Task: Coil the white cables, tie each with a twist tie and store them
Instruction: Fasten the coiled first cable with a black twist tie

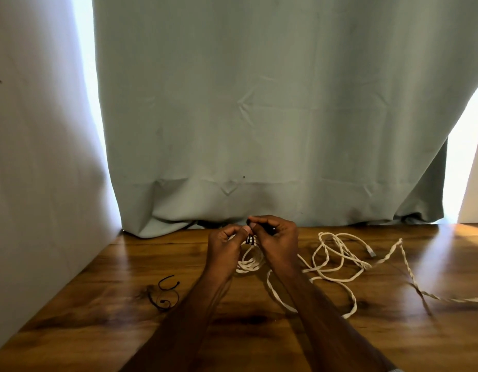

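Pinching a dark twist tie [250, 239] wrapped round a coiled white cable [250, 260], left hand [227, 244] and right hand [275, 237] meet near the wooden table's [98, 331] far edge. Loose white cable [337, 261] sprawls toward the right edge; spare dark ties [164, 294] lie toward the left edge.

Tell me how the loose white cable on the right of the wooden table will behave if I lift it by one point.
The loose white cable probably hangs floppy, since it lies in slack loops. It looks thin, so likely light. Its loops cross, so it may tangle or drag along the wooden table.
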`<state>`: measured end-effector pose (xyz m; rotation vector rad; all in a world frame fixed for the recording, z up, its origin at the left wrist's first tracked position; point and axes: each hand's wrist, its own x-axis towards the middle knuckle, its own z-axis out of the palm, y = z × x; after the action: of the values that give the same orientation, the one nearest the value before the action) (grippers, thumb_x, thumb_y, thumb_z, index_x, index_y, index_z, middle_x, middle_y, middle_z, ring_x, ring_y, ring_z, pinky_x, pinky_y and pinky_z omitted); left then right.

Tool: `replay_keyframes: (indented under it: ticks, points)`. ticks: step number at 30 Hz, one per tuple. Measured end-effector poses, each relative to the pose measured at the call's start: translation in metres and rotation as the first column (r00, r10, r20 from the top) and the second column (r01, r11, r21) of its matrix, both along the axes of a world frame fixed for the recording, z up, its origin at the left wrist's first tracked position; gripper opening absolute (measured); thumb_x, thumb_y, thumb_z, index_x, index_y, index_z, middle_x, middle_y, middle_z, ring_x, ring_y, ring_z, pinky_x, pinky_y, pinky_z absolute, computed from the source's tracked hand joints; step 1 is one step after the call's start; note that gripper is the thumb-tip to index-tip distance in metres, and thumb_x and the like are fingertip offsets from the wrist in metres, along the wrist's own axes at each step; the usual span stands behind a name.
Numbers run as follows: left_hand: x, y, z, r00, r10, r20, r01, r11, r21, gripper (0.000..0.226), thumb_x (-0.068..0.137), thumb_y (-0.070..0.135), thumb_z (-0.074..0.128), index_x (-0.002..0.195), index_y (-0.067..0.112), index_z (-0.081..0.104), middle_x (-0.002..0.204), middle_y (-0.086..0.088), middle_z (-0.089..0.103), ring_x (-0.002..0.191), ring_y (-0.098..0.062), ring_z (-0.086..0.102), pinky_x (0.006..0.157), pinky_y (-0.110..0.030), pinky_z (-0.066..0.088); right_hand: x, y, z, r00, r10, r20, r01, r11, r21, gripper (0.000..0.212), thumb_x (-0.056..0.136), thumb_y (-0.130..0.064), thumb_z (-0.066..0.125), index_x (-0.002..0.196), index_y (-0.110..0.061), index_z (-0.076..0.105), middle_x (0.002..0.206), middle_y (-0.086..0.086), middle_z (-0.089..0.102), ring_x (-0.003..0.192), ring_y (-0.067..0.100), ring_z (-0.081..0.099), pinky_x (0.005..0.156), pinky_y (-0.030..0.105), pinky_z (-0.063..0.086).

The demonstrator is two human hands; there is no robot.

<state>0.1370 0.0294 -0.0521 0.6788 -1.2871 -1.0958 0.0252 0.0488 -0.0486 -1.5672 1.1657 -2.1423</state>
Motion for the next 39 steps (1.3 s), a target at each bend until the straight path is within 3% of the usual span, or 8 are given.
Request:
replay_keyframes:
  ticks: [4, 11, 15, 21, 25, 29, 34, 39]
  points:
    - [0.003, -0.004, -0.003, 1.000, 0.008, 0.011, -0.008, 1.000, -0.010, 0.018, 0.091, 0.014, 0.069, 0.078, 0.002, 0.075, 0.079, -0.018, 0.073, 0.075, -0.026, 0.068, 0.069, -0.036, 0.052, 0.002, 0.003, -0.001, 0.997, 0.025, -0.077, -0.025, 1.000, -0.005, 0.018, 0.085, 0.001, 0.075, 0.100, -0.008, 0.080, 0.090, -0.005, 0.078, 0.085, 0.009, 0.074, 0.075, 0.019, 0.057]
    - [0.001, -0.009, -0.008, 0.990, 0.094, 0.105, -0.088, 0.994, -0.057, 0.013, 0.089, 0.011, 0.070, 0.079, 0.008, 0.077, 0.076, -0.007, 0.075, 0.078, -0.024, 0.072, 0.076, -0.043, 0.057, -0.006, -0.001, 0.002, 0.977, -0.011, -0.214, 0.004, 0.999, -0.036, 0.010, 0.090, -0.005, 0.073, 0.094, -0.012, 0.078, 0.089, -0.005, 0.075, 0.085, 0.009, 0.072, 0.075, 0.020, 0.056]
    - [0.000, -0.007, -0.009, 0.989, 0.094, 0.114, -0.084, 0.992, -0.092, 0.012, 0.087, 0.012, 0.073, 0.076, 0.010, 0.077, 0.073, -0.006, 0.074, 0.075, -0.026, 0.072, 0.077, -0.050, 0.059, -0.012, -0.007, 0.001, 0.990, -0.045, -0.132, 0.048, 0.999, 0.017, 0.004, 0.090, -0.009, 0.073, 0.092, -0.011, 0.075, 0.092, -0.002, 0.071, 0.087, 0.011, 0.068, 0.074, 0.017, 0.052]
    - [0.003, -0.002, -0.008, 0.997, 0.033, 0.074, -0.023, 0.991, -0.132, 0.015, 0.087, 0.009, 0.073, 0.098, 0.018, 0.072, 0.084, -0.004, 0.073, 0.082, -0.021, 0.072, 0.077, -0.046, 0.059, -0.012, -0.014, 0.003, 0.996, 0.031, -0.082, -0.025, 0.998, 0.066, 0.005, 0.091, -0.009, 0.071, 0.090, -0.012, 0.074, 0.087, -0.002, 0.073, 0.086, 0.012, 0.068, 0.076, 0.020, 0.052]
    - [0.002, -0.004, -0.008, 0.986, -0.049, 0.156, 0.079, 0.978, -0.191, 0.040, 0.092, 0.008, 0.066, 0.129, 0.024, 0.062, 0.094, 0.023, 0.074, 0.099, 0.004, 0.067, 0.080, -0.014, 0.052, -0.016, -0.015, 0.004, 0.997, 0.026, -0.067, -0.019, 0.995, 0.100, 0.006, 0.091, -0.012, 0.072, 0.092, -0.018, 0.074, 0.097, 0.002, 0.069, 0.093, 0.011, 0.065, 0.078, 0.013, 0.049]
    - [0.000, -0.004, -0.009, 0.983, -0.067, 0.170, 0.099, 0.978, -0.185, 0.038, 0.094, 0.011, 0.063, 0.131, 0.021, 0.061, 0.110, 0.021, 0.070, 0.111, 0.004, 0.062, 0.083, -0.009, 0.048, -0.018, -0.015, 0.006, 0.998, 0.022, -0.065, -0.016, 0.995, 0.094, 0.012, 0.091, -0.011, 0.073, 0.088, -0.023, 0.073, 0.093, 0.002, 0.072, 0.088, 0.010, 0.066, 0.076, 0.014, 0.049]
    - [0.000, -0.003, -0.010, 0.992, -0.081, 0.094, 0.092, 0.988, -0.123, 0.025, 0.096, 0.016, 0.062, 0.119, 0.021, 0.071, 0.107, 0.007, 0.075, 0.104, -0.007, 0.069, 0.081, -0.020, 0.055, -0.016, -0.014, 0.007, 0.999, 0.019, -0.041, -0.014, 0.994, 0.112, 0.008, 0.093, -0.014, 0.070, 0.090, -0.020, 0.073, 0.087, -0.003, 0.072, 0.083, 0.011, 0.066, 0.074, 0.022, 0.053]
    - [-0.004, -0.001, -0.016, 0.996, -0.053, 0.072, 0.056, 0.998, -0.037, 0.025, 0.098, 0.031, 0.059, 0.086, 0.021, 0.078, 0.087, -0.012, 0.075, 0.088, -0.035, 0.071, 0.084, -0.059, 0.056, -0.025, -0.013, 0.011, 0.997, -0.013, 0.080, 0.001, 0.989, 0.151, 0.006, 0.094, -0.024, 0.070, 0.091, -0.019, 0.072, 0.073, -0.014, 0.063, 0.069, 0.008, 0.053, 0.061, 0.027, 0.043]
